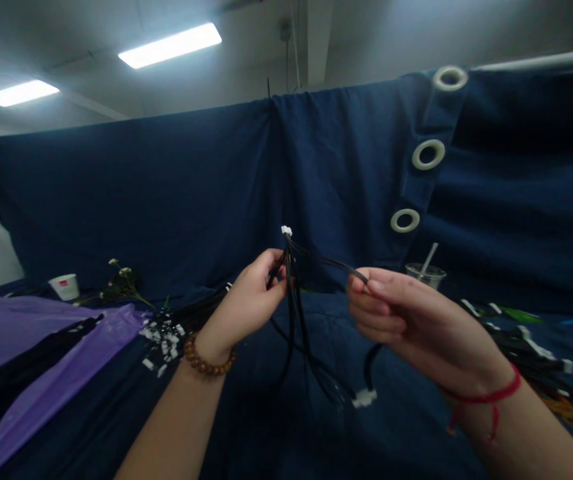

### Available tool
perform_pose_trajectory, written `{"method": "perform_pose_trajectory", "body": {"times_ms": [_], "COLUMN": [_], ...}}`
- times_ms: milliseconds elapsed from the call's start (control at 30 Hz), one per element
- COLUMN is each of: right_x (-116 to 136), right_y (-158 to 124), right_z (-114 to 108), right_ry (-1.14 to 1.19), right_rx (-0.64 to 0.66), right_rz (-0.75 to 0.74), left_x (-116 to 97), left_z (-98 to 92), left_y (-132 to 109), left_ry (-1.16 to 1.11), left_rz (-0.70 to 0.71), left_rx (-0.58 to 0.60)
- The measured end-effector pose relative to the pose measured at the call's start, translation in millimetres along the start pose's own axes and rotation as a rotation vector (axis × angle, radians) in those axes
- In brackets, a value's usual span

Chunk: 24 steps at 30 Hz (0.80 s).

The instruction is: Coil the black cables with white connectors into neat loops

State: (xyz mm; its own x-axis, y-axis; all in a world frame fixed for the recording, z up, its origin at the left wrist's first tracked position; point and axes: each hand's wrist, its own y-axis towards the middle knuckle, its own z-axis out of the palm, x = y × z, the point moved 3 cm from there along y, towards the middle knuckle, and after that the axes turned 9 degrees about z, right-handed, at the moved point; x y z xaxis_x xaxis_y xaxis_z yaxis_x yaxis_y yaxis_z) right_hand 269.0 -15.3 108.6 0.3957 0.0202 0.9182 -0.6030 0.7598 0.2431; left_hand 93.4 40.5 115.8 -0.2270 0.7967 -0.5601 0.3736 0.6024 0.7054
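My left hand (249, 300), with a brown bead bracelet on its wrist, is closed around a bundle of thin black cables (296, 313) held upright in mid-air. A small white connector (286, 231) sticks out at the top of the bundle. My right hand (406, 317), with a red string on the wrist, pinches one black cable pulled sideways from the bundle. Loose cable ends hang below, one ending in a white connector (365, 398).
A dark blue cloth (276, 427) covers the table, and a blue curtain with white eyelets (428, 154) hangs behind. A pile of black cables with white plugs (164, 333) lies left, a purple sheet (31, 333) further left. More cables (531, 347) lie right. A clear cup with straw (426, 272) and a white cup (65, 287) stand behind.
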Motion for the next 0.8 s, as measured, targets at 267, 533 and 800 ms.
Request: {"method": "perform_pose_trajectory", "body": {"times_ms": [267,533,800], "right_x": [5.5,10.0,-7.8], "right_y": [1.5,-2.0,2.2], "right_z": [-5.3,-2.9,5.1], "right_ry": [0.071,0.059,-0.311], "right_rx": [-0.034,-0.049,-0.035], "right_rz": [-0.070,-0.164,-0.049], "left_x": [-0.2,-22.0,-12.7], "left_z": [-6.5,-7.2,12.7], "left_y": [2.1,-0.9,-0.8], "left_ry": [0.065,0.364,-0.121], "left_rz": [0.087,0.332,0.050], "left_rx": [-0.188,-0.173,0.120]}}
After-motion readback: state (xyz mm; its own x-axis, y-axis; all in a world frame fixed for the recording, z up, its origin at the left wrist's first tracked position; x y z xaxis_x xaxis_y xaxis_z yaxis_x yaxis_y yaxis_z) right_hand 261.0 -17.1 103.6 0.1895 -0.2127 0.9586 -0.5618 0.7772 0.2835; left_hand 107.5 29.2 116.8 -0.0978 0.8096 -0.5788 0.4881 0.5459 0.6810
